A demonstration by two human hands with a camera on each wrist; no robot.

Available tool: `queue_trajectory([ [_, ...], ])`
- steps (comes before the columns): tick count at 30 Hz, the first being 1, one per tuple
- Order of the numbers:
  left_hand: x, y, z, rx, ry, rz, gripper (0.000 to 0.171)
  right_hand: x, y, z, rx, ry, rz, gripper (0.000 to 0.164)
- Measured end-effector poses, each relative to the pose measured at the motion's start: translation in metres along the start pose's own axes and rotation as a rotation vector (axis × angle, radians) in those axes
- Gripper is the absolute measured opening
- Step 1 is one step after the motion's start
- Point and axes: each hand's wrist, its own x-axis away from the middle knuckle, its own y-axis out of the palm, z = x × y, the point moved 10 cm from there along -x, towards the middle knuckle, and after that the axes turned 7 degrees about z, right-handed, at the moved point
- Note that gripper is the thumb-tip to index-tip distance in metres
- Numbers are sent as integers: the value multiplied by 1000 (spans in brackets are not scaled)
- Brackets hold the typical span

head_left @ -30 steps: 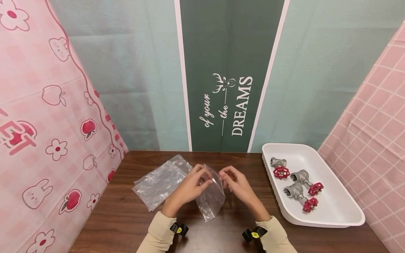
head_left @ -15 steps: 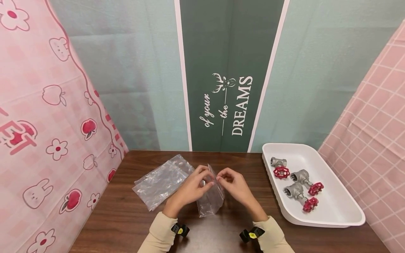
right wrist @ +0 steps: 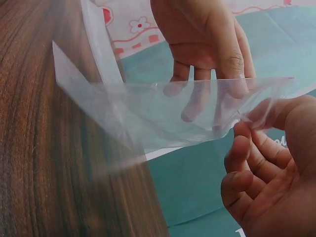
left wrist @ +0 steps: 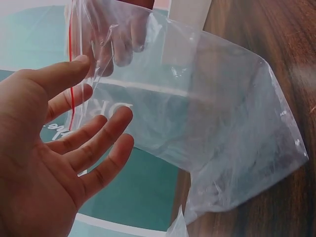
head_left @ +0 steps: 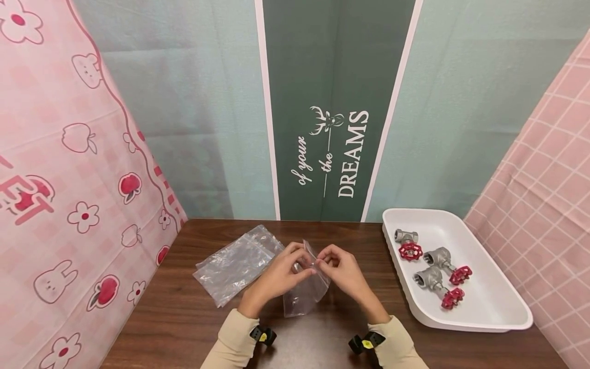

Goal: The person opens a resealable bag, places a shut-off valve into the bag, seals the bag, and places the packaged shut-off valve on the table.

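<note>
Head view: one clear plastic zip bag [head_left: 299, 301], being held up between two bare hands over the middle of a dark brown wood-grain worktop [head_left: 161, 328]; whether its lower end is touching the wood cannot be told. The left hand [head_left: 283, 270] is holding one side; the right hand [head_left: 342, 269] is pinching the upper edge. Several flat clear plastic bags [head_left: 232, 269] are lying overlapped beside the left hand. One white rounded-rectangular tray [head_left: 490, 307] is standing at right, well apart from the hands; three silver-grey metal valves [head_left: 430, 279] with red handwheels [head_left: 452, 298] are lying in it. Behind, a dark green panel [head_left: 341, 51] is bearing white lettering.

Left wrist view: a thin red line [left wrist: 72, 24] is running along one end of the zip bag; the left hand's thumb and forefinger are gripping the film there, the other fingers reaching away, loosely bent.

Right wrist view: the right hand's thumb and forefinger are pinching the film, its other fingers curling inward; the left hand is facing it, some fingers showing through the clear plastic
</note>
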Motion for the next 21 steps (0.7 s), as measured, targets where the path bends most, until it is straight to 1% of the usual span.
queue_trajectory([
  [6,2,-1,-3,5,-19,-7,15,0,-7,5,17,62,60,8],
  [10,2,-3,-3,-5,-4,5,16,0,-11,9,10,91,102,8],
  [16,4,-7,0,-13,21,22,16,0,-16,16,18,127,137,8],
  [21,5,-8,0,-3,17,25,15,1,-20,19,25,140,162,7],
])
